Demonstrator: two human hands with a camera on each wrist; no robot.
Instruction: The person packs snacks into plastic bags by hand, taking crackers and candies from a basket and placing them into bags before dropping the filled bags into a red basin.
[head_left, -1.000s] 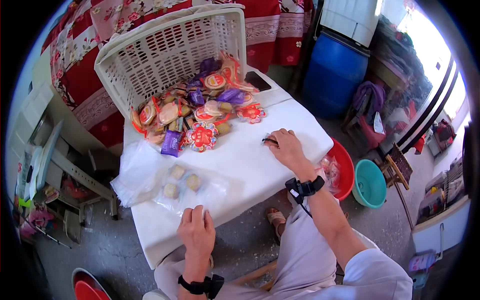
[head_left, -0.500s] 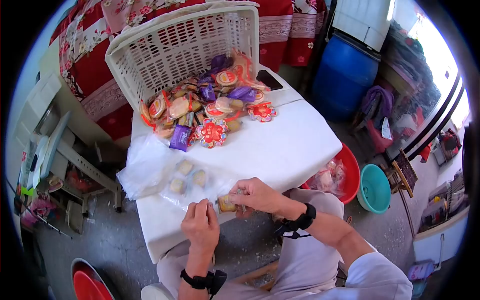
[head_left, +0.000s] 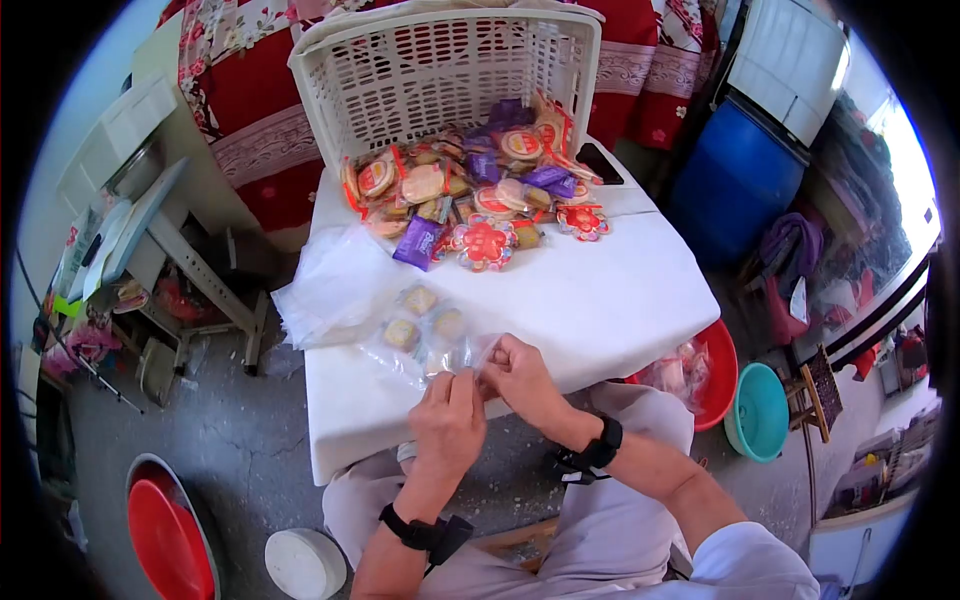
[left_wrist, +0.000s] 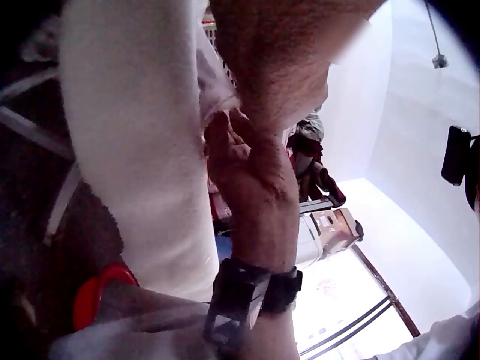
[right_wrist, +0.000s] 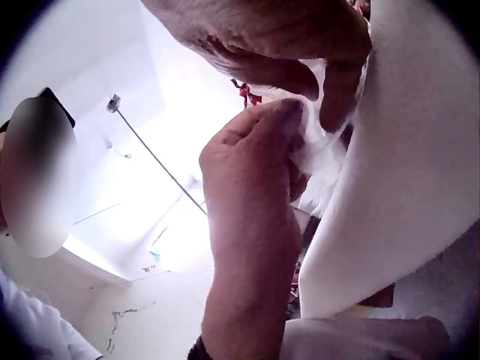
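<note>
A clear plastic bag lies at the table's near edge with several small pale-yellow cakes inside. My left hand pinches the near edge of the bag. Close beside it, my right hand pinches the bag's opening too. The right wrist view has the thumb and forefinger of the right hand at the thin plastic film. More clear bags lie stacked to the left. Beyond are wrapped snacks, a purple packet and a red flower-shaped packet.
A white plastic basket lies on its side at the back of the white-covered table, a dark phone beside it. On the floor at the right stand a red basin holding bagged goods and a teal basin.
My right hand has brought a small wrapped cake from the table's right side to the bag, where another cake now shows. Both hands have come together at its opening, and the head view has shifted.
</note>
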